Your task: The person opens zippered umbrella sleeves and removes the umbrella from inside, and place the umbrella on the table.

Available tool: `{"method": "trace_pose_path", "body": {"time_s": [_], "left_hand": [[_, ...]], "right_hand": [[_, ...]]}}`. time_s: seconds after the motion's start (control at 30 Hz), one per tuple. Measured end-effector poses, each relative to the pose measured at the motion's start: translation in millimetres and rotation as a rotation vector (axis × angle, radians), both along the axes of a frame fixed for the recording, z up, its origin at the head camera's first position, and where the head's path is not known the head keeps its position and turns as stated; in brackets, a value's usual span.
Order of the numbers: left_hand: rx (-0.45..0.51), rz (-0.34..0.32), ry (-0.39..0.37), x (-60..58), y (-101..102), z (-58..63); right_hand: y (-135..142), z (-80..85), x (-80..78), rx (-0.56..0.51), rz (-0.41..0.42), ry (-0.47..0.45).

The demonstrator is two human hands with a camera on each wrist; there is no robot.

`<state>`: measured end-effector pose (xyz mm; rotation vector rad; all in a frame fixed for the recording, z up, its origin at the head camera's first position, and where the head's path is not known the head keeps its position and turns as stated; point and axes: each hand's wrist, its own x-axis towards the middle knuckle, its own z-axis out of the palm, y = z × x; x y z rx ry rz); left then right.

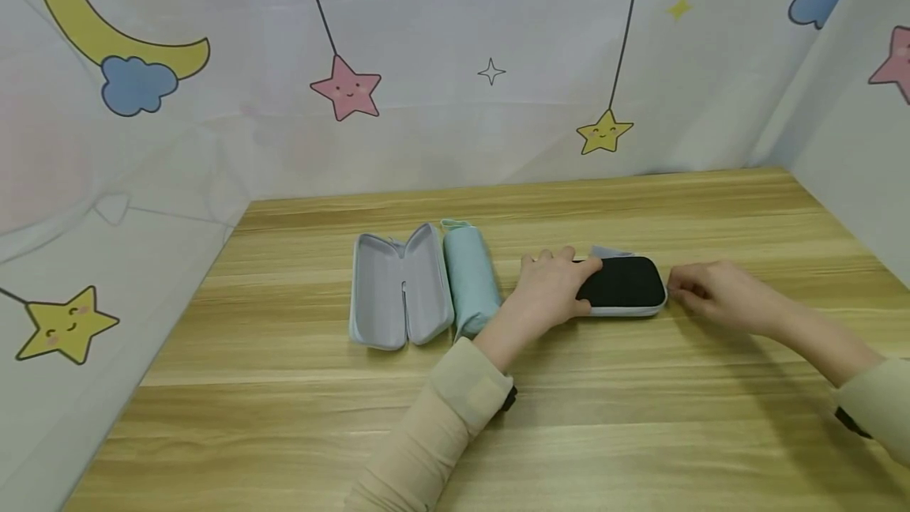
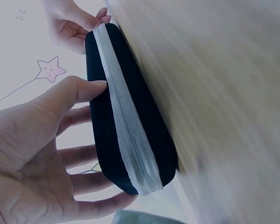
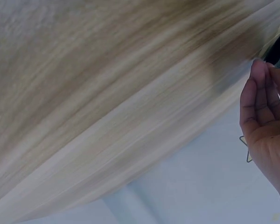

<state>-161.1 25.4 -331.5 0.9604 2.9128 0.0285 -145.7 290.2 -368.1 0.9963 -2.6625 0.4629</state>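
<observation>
A black zip case (image 1: 622, 283) with a light grey zipper band lies on the wooden table, closed along the side seen in the left wrist view. My left hand (image 1: 550, 287) holds its left part, thumb (image 2: 91, 90) against the near side and fingers spread over the top and far side. At the case's right end, my right hand (image 1: 718, 295) pinches thumb and forefinger together at the zipper pull, which the fingertips mostly hide. In the right wrist view those fingertips (image 3: 259, 67) meet right by the black case's end.
Left of my left hand lies a rolled light-teal pouch (image 1: 471, 275) with a small loop. Beside it an open grey hard case (image 1: 380, 291) shows its pale inside. A grey strap (image 1: 611, 251) sticks out behind the black case. A printed cloth (image 1: 441, 133) hangs behind the table (image 1: 284, 417).
</observation>
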Motion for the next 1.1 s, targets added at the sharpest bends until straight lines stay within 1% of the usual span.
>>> {"method": "trace_pose_path", "body": {"time_s": [0.1,0.33,0.53,0.87,1.1], "left_hand": [[0.002,0.000,-0.003,-0.1,0,-0.2],[0.007,0.002,-0.003,0.6,1,-0.5],[0.008,0.003,-0.009,-0.3,1,-0.9],[0.005,0.004,0.000,0.4,0,-0.3],[-0.001,0.008,-0.003,0.3,0,-1.7]], "right_hand": [[0,-0.2,1.4,0.001,0.001,0.016],[-1,-1.1,5.3,-0.011,0.003,0.003],[-1,-2.7,7.7,-0.008,0.010,0.020],[-4,-3.8,13.4,-0.026,-0.023,-0.008],[-4,-6.6,15.3,-0.032,-0.036,0.000]]}}
